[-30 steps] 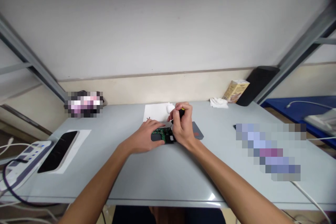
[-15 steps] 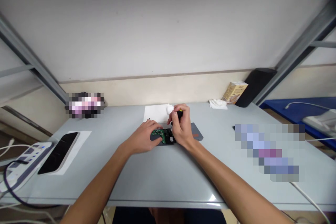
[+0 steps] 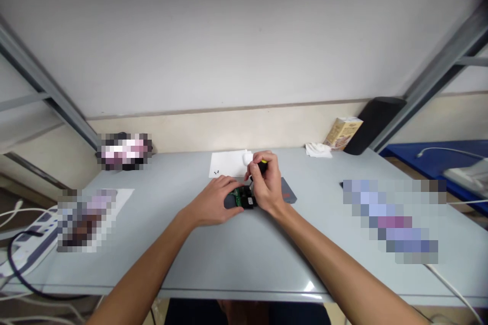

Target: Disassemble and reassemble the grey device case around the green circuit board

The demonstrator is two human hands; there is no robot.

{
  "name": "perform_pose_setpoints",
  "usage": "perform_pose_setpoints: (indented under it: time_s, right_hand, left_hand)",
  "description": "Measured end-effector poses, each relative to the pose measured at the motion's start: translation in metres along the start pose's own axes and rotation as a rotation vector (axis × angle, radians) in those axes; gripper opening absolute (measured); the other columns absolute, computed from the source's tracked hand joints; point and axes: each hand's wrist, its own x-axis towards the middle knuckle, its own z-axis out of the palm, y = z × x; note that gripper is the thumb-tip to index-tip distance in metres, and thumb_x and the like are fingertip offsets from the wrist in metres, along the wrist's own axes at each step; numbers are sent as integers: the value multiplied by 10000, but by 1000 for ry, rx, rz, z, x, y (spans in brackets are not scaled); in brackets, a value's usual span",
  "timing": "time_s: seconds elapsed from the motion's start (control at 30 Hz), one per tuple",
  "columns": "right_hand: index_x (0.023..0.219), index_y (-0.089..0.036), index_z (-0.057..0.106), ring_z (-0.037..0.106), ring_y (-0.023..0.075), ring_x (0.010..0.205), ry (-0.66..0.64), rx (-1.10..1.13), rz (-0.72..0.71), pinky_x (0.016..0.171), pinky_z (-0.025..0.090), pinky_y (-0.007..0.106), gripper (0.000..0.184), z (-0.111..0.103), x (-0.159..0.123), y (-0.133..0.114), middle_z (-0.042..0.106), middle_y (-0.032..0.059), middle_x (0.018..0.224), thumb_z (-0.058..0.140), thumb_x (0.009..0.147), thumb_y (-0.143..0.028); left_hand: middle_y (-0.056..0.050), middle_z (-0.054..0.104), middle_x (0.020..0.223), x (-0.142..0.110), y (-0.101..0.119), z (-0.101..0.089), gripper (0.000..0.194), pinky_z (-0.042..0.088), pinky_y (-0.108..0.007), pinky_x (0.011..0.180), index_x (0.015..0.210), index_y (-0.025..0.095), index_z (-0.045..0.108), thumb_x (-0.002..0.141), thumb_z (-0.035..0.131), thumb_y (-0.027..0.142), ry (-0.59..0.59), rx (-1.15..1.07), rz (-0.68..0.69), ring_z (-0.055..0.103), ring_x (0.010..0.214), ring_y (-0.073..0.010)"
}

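Note:
My left hand (image 3: pixel 215 202) is closed around a green circuit board (image 3: pixel 238 196), with the fingers at its far edge and the thumb at its near edge. A black part (image 3: pixel 247 200) with a small white label sits at the board's right side. In my right hand (image 3: pixel 270 189) is a screwdriver (image 3: pixel 262 166) with a black and yellow handle, its shaft slanting down to the black part. The tip is too small to make out. Beneath both hands lies a flat grey pad (image 3: pixel 288 192), partly covered.
Behind the hands is a white sheet (image 3: pixel 226 161) bearing several tiny dark pieces (image 3: pixel 216 172) and a white rounded object (image 3: pixel 247 159). A tissue (image 3: pixel 318 150), a yellow carton (image 3: pixel 343 133) and a black cylinder (image 3: pixel 375 124) stand back right. A power strip (image 3: pixel 32 244) lies left.
My left hand has moved slightly right, its thumb and fingers now nearer the black part. My right hand stays on the screwdriver at nearly the same spot.

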Motion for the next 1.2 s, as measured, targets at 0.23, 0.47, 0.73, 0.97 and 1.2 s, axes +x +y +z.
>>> perform_pose_setpoints:
  time_s: [0.23, 0.47, 0.73, 0.97, 1.2]
  right_hand:
    - [1084, -280, 451, 538, 114, 665, 8, 35, 15, 615, 502, 313, 39, 3, -1, 0, 465, 6, 1020, 484, 1067, -292]
    - [1025, -261, 527, 529, 165, 740, -32, -159, 25, 722, 474, 353, 62, -1, 5, -10, 536, 16, 913, 537, 1044, -319]
    - [1089, -258, 581, 558, 179, 806, -141, -134, 122, 741, 493, 339, 132, -9, 20, -17, 606, 16, 920, 584, 1008, -362]
    - [1005, -245, 620, 560, 167, 782, -208, -179, 68, 753, 467, 333, 85, -15, 27, -22, 610, 9, 879, 602, 998, -327]
    - [1030, -251, 695, 616, 186, 897, -226, -168, 38, 770, 481, 330, 96, -19, 33, -23, 660, 37, 985, 650, 959, -297]
  left_hand:
    - [-85, 624, 1375, 3, 4, 9, 560, 452, -510, 1126, 1458, 301, 551, 929, 713, 384, -9, 27, -9, 558, 1269, -306]
    - [-80, 653, 1363, 5, 4, 14, 439, 431, -503, 1136, 1354, 264, 608, 949, 699, 407, 19, 5, -4, 562, 1282, -307]
    - [-66, 701, 1232, 8, 6, 18, 417, 464, -480, 1069, 1238, 250, 641, 855, 771, 350, 97, 5, -28, 600, 1163, -302]
    - [-81, 697, 1204, 11, 2, 22, 436, 467, -477, 1047, 1233, 241, 631, 842, 776, 369, 119, 2, 2, 599, 1112, -301]
    - [-91, 694, 1202, 12, 6, 20, 448, 469, -488, 1035, 1240, 236, 625, 838, 762, 379, 93, 50, -8, 596, 1113, -314]
